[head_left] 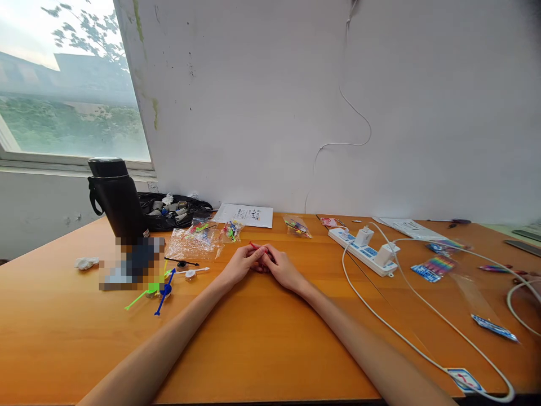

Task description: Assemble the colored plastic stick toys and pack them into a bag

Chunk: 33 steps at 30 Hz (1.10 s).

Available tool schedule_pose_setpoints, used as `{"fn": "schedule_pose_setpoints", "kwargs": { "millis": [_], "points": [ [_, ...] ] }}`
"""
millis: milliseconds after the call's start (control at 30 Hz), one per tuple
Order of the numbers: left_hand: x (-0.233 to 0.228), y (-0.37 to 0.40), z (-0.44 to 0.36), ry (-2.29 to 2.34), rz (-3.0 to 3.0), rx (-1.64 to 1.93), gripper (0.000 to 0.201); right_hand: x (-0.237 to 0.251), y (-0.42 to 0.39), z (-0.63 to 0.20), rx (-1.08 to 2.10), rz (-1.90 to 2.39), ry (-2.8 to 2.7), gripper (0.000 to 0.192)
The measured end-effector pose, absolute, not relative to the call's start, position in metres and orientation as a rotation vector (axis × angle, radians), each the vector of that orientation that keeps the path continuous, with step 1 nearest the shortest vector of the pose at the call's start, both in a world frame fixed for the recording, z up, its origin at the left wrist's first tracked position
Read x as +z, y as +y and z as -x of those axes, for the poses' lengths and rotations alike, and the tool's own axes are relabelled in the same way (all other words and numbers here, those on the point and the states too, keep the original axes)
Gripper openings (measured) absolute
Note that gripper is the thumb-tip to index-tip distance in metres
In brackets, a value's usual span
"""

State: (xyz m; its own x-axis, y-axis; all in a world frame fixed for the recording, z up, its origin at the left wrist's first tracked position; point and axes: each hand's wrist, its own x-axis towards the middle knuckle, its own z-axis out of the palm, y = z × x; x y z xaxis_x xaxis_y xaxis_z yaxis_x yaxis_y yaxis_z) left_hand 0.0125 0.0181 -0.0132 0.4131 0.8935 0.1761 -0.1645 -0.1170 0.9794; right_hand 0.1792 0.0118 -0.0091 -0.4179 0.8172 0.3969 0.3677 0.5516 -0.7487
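My left hand (242,265) and my right hand (281,269) meet above the middle of the wooden table, fingers closed together. A small red plastic piece (252,245) pokes out between them, and most of it is hidden by the fingers. To the left of my hands lie arrow-shaped spinners on round bases: a blue one (165,290), a light green one (151,288), a white one (191,274) and a black one (182,264). Beyond my hands are small clear bags of coloured plastic parts, one (231,231) near the left hand and another (297,226) further right.
A black bottle (116,203) stands at the left, before a black plastic bag (198,211) of rubbish. White paper (245,215) lies by the wall. At the right are a white power strip (359,254), looping cables (439,321) and rainbow-coloured packets (439,265).
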Motion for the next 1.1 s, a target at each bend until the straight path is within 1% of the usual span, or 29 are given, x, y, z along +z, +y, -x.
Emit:
{"fn": "schedule_pose_setpoints", "kwargs": {
  "millis": [367,600,800,967,1100],
  "points": [
    [-0.0148,0.0192,-0.0117,0.711,-1.428,1.037,0.050,-0.0101,0.0118,-0.1793,0.771,0.936,-2.020,0.040],
    [-0.0164,0.0202,-0.0120,0.709,-1.411,1.051,0.048,-0.0107,0.0120,-0.1784,0.778,0.926,-1.996,0.047],
    [-0.0113,0.0158,-0.0130,0.672,-1.437,1.061,0.051,-0.0119,0.0130,-0.1765,0.864,0.880,-1.955,0.054],
    [-0.0080,0.0151,-0.0130,0.616,-1.444,1.067,0.053,-0.0117,0.0128,-0.1754,0.932,0.847,-1.915,0.051],
    [-0.0100,0.0184,-0.0111,0.667,-1.424,1.128,0.052,-0.0123,0.0150,-0.1777,0.857,0.942,-1.846,0.050]
  ]
}}
